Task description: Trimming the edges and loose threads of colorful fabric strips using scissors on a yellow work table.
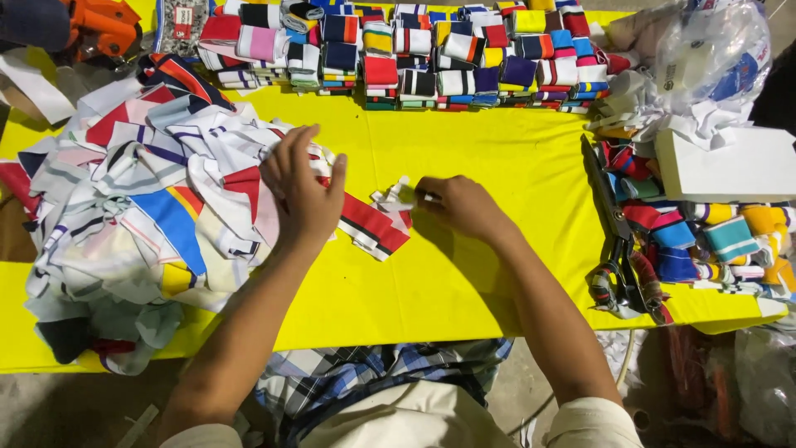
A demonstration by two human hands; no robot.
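Observation:
A loose heap of striped knit collar strips [149,207] in white, red, blue and yellow covers the left of the yellow table [464,274]. My left hand [303,187] rests on the heap's right edge, fingers spread over a white and red piece. My right hand [464,206] is closed on the end of a red, black and white strip [377,224] that lies between the two hands, pinching its white end [398,195].
Neat rows of folded striped strips [414,54] line the far edge. Large black scissors [618,241] lie at the right beside rolled strips [713,241], a white box [725,162] and a plastic bag [713,58]. An orange tool [104,25] sits far left.

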